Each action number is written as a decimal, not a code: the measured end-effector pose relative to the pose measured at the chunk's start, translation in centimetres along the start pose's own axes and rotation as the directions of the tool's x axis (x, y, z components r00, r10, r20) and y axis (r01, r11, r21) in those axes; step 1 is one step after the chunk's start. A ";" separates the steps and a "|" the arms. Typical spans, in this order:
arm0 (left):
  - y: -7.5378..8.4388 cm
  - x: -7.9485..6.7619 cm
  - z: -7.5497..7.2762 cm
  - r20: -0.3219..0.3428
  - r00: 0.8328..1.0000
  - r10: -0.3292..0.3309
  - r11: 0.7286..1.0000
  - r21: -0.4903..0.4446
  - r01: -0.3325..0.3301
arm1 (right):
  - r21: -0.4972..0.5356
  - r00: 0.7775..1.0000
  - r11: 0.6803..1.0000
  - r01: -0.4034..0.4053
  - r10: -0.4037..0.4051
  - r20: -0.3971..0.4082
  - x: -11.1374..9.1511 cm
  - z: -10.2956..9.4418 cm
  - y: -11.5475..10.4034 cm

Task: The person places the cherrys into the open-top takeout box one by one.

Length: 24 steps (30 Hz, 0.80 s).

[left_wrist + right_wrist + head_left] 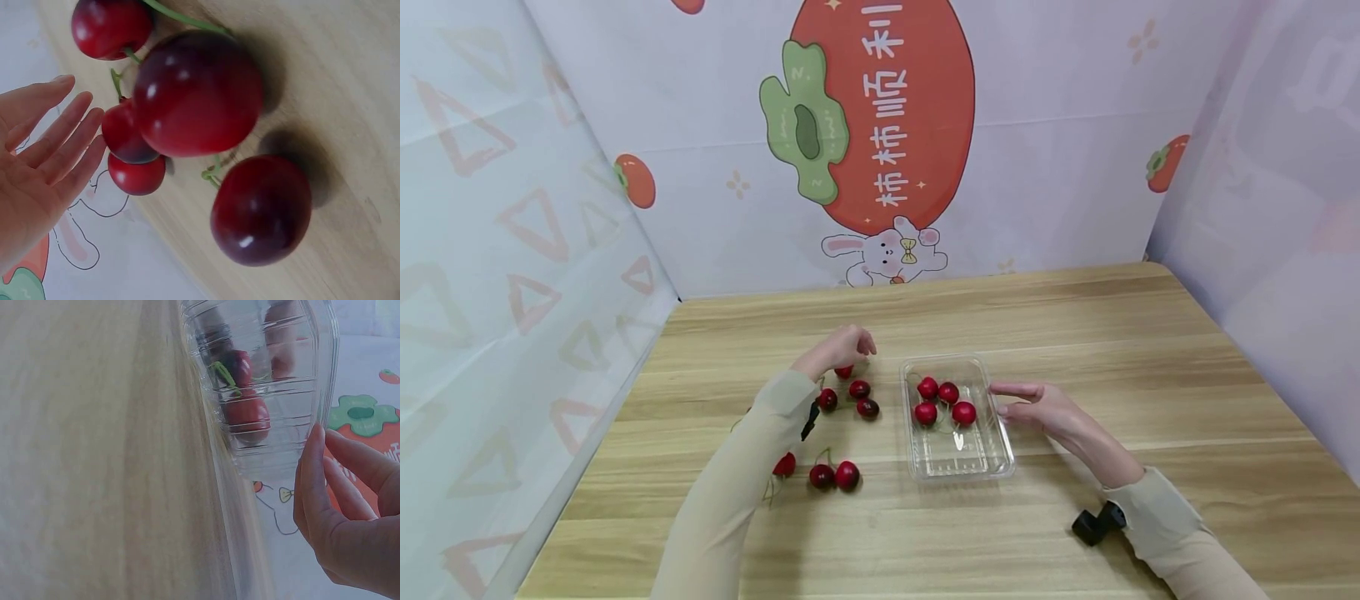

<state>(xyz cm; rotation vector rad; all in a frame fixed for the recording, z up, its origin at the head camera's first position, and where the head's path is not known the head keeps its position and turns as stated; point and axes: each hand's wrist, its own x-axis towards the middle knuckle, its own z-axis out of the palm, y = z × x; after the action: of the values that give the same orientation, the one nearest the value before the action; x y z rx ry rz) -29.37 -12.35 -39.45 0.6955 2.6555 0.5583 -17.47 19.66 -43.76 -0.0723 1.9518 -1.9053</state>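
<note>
My left hand (841,348) hovers at the far end of a loose group of dark red cherries (860,389) on the table. In the left wrist view its fingers are extended and spread beside the cherries (199,94), with nothing held. A clear plastic box (962,468) stands right of that group, with several cherries (948,392) towards its far end. At the box's right side is my right hand (1048,410), its fingers fairly straight. The right wrist view shows its fingertips (317,432) touching the box's rim, and cherries (247,415) through the transparent wall.
More cherries with green stems (822,476) lie nearer, beside my left forearm, which partly covers some. The wooden table (1075,325) meets a printed cloth backdrop (1037,192) at the back, with cloth at both sides. A black wrist device (1099,523) sits at my right cuff.
</note>
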 end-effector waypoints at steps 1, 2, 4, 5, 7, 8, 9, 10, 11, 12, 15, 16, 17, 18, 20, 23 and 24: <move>-0.1 0.1 0.1 0.004 1.000 -0.007 1.000 0.003 0.007 | 0.005 1.000 1.000 0.000 0.000 0.000 0.0 0.0 0.0; -0.2 0.2 0.2 0.008 1.000 -0.010 1.000 0.006 0.010 | 0.008 1.000 1.000 0.000 0.000 0.002 0.0 0.0 0.0; -0.4 0.4 0.3 0.011 1.000 -0.019 1.000 0.016 0.018 | 0.008 1.000 1.000 0.002 -0.002 0.004 -0.1 0.0 -0.1; -0.5 0.4 0.4 0.011 1.000 -0.024 1.000 0.020 0.023 | 0.011 1.000 1.000 0.000 0.000 0.003 -0.1 0.0 -0.1; -0.6 0.5 0.6 0.013 0.999 -0.035 0.999 0.021 0.035 | 0.011 1.000 1.000 0.000 0.000 0.003 -0.1 0.0 -0.1; -0.7 0.6 0.6 0.013 0.999 -0.040 0.999 0.026 0.039 | 0.007 1.000 1.000 0.005 -0.005 0.007 -0.1 0.0 -0.1; -0.7 0.6 0.7 0.012 0.999 -0.047 0.999 0.028 0.047 | 0.009 1.000 1.000 0.004 -0.004 0.005 -0.1 0.0 -0.1; -0.8 0.6 0.7 0.013 0.999 -0.051 0.998 0.029 0.051 | 0.010 1.000 1.000 0.005 -0.005 0.002 -0.1 0.1 -0.1; -0.8 0.7 0.8 0.013 0.998 -0.055 0.998 0.031 0.055 | 0.011 1.000 1.000 0.003 -0.003 -0.002 -0.1 0.1 -0.1; -0.8 0.7 0.8 0.012 0.998 -0.056 0.998 0.034 0.056 | 0.009 1.000 1.000 0.006 -0.006 -0.001 -0.1 0.1 -0.1; -0.9 0.7 0.8 0.003 0.999 -0.053 0.998 0.044 0.053 | 0.011 1.000 1.000 0.003 -0.003 -0.007 -0.1 0.1 -0.2; -0.9 0.7 0.8 0.001 0.999 -0.053 0.998 0.046 0.053 | 0.011 1.000 1.000 0.004 -0.004 -0.006 -0.1 0.1 -0.2; -0.9 0.7 0.8 -0.002 0.998 -0.056 0.997 0.045 0.056 | 0.010 1.000 1.000 0.004 -0.004 -0.006 -0.1 0.1 -0.2; -0.9 0.6 0.8 -0.004 0.998 -0.062 0.997 0.041 0.062 | 0.007 1.000 1.000 0.006 -0.005 -0.004 -0.2 0.1 -0.2; -1.0 0.6 0.9 -0.003 0.997 -0.081 0.996 0.025 0.081 | 0.007 1.000 1.000 0.008 -0.008 -0.003 -0.2 0.1 -0.2; -1.2 0.6 1.0 -0.001 0.994 -0.110 0.994 0.003 0.110 | 0.008 1.000 1.000 0.017 -0.017 0.007 -0.3 0.1 -0.3; -1.3 0.6 1.0 0.001 0.993 -0.117 0.993 -0.003 0.117 | 0.009 1.000 1.000 0.019 -0.019 0.010 -0.3 0.1 -0.3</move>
<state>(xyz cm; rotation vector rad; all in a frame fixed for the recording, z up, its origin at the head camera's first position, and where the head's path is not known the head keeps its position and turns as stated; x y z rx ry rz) -29.95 -12.76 -41.01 0.5351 2.6734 0.5300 -17.20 19.65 -43.40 -0.0987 1.9427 -1.9219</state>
